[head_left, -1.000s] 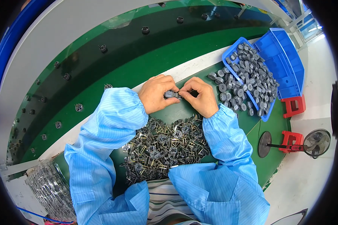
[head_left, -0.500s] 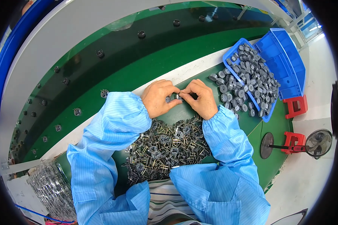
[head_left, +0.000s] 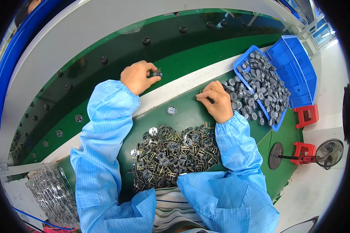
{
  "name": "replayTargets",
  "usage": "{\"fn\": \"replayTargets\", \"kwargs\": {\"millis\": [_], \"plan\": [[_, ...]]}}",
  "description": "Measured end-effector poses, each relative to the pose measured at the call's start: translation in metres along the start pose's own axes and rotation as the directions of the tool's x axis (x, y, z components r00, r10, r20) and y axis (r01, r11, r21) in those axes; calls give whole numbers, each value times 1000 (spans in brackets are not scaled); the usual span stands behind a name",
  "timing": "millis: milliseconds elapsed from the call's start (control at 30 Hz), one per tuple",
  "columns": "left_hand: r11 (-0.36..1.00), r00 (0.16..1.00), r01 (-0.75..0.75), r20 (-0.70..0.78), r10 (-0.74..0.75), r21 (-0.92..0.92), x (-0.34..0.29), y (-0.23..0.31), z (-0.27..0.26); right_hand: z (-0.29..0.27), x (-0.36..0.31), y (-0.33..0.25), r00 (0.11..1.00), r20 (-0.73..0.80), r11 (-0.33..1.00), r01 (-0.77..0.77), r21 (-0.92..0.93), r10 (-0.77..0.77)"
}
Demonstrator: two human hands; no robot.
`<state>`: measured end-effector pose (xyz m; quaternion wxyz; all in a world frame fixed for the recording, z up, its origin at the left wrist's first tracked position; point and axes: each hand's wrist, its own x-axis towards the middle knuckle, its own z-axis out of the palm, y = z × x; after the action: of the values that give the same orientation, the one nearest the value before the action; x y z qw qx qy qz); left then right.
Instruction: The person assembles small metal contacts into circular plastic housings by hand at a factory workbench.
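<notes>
Over the near edge of the green belt [head_left: 190, 58], my left hand [head_left: 138, 77] pinches a small round dark socket part [head_left: 157, 73] between thumb and fingertips. My right hand [head_left: 217, 101] is closed in a pinch above the green table, near the grey round caps [head_left: 239, 93]. A tiny thin bit shows at its fingertips, too small to name. Between the hands, a single grey round cap [head_left: 172, 110] lies on the table. Closer to me spreads a heap of dark parts with brass-coloured pins [head_left: 175, 151].
Grey caps fill and spill from a blue tray [head_left: 252, 48] on the right, beside a blue bin [head_left: 299, 73]. A white ledge [head_left: 198, 77] borders the belt, which carries scattered round parts. Red stools [head_left: 306, 116] and a small fan [head_left: 329, 151] stand at right; stacked clear trays [head_left: 52, 192] at lower left.
My hands have parted. The left moved left and away over the belt with the socket part; the right shifted slightly right. A grey cap now shows on the table between them.
</notes>
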<state>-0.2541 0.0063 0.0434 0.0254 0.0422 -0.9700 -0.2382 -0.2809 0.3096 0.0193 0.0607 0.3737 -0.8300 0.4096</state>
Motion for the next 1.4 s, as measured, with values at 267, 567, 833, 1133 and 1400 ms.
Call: {"fn": "replayTargets", "kwargs": {"millis": [267,567,833,1133,1400], "plan": [[950,952,-118,-239,191,289,-26,12,2,7,3,-25,985,38,985,172,-17,-171],[859,881,-399,127,456,-320,-49,46,47,12,-1,-4,996,47,995,78,-64,-75],[796,867,-495,-144,477,-348,-49,53,60,9,-2,1,998,-12,990,-66,-121,65],[827,875,-464,-20,484,-318,-46,42,64,10,0,-8,986,-65,987,-152,50,155],[864,915,-399,-70,398,-307,-46,50,61,20,1,-13,992,12,969,-128,211,129]]}}
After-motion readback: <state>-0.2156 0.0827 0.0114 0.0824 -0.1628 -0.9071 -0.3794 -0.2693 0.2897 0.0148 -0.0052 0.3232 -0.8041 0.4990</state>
